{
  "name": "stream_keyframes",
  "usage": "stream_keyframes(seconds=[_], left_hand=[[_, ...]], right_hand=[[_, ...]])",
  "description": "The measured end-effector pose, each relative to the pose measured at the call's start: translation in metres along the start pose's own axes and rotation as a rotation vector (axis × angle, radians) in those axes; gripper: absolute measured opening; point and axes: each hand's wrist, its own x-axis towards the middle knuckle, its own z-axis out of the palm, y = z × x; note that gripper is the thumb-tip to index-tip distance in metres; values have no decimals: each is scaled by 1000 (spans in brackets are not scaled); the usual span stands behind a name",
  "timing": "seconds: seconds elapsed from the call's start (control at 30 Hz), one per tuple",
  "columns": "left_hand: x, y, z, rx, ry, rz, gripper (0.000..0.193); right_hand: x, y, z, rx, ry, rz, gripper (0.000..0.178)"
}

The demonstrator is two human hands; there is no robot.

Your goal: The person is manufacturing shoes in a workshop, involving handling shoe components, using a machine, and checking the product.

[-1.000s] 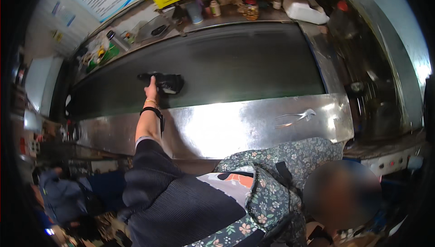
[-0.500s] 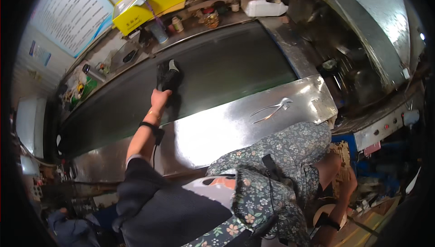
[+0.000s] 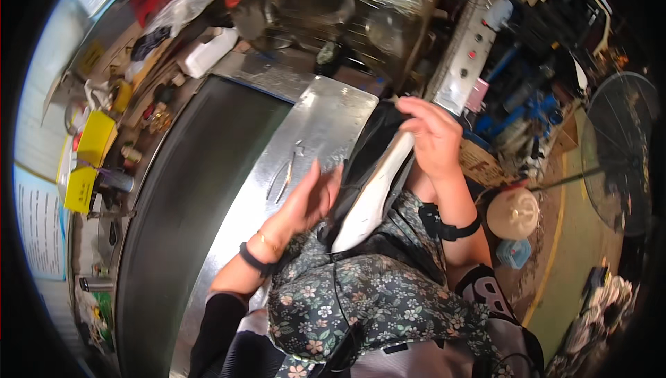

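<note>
Black shoe [image 3: 371, 201] with a white sole is found above the floral apron [image 3: 333, 295] on the person's lap, just off the right long edge of the metal table [image 3: 333, 111]; it lies aslant, its sole in view, its far end near the table's far right corner. We observe the left hand [image 3: 316, 197] between the table and the shoe, slightly blurred, open with fingers extended and thumb apart; whether it touches the shoe we cannot tell. We observe the right hand [image 3: 433, 135] at the shoe's far end, fingers together and reaching over it; we cannot tell whether it grips. Each wrist carries a black band. We record metal pliers [image 3: 289, 170] lying on the table, well inside its far edge, handles pointing toward the near end. Along the table's left long edge we find a dark belt [image 3: 201, 163], with a white jug [image 3: 208, 53] just beyond its far left corner. Left of the belt we note a yellow box [image 3: 87, 163]. On the right side we record a control panel [image 3: 472, 45], a round pale tub [image 3: 513, 213] and a blue basket [image 3: 513, 254].
</note>
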Motion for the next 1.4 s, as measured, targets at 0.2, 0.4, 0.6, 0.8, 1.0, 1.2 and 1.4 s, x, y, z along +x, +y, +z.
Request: stream_keyframes(seconds=[0.2, 0.4, 0.6, 0.8, 1.0, 1.2, 1.4], left_hand=[[115, 0, 59, 381, 222, -12, 51], [132, -8, 56, 336, 152, 13, 39], [124, -6, 23, 792, 137, 526, 46], [134, 18, 5, 920, -66, 449, 41], [122, 10, 4, 577, 101, 205, 40], [116, -15, -7, 489, -5, 176, 41], [132, -12, -9, 508, 21, 175, 46]], right_hand=[[-44, 18, -2, -371, -316, -135, 17], [-45, 64, -19, -145, -437, 111, 18], [-86, 34, 23, 122, -177, 612, 73], [-150, 47, 16, 602, -80, 910, 38], [-144, 77, -1, 710, -55, 1045, 31], [-158, 48, 36, 351, -263, 1322, 53], [-146, 56, 38, -454, -493, 698, 43]])
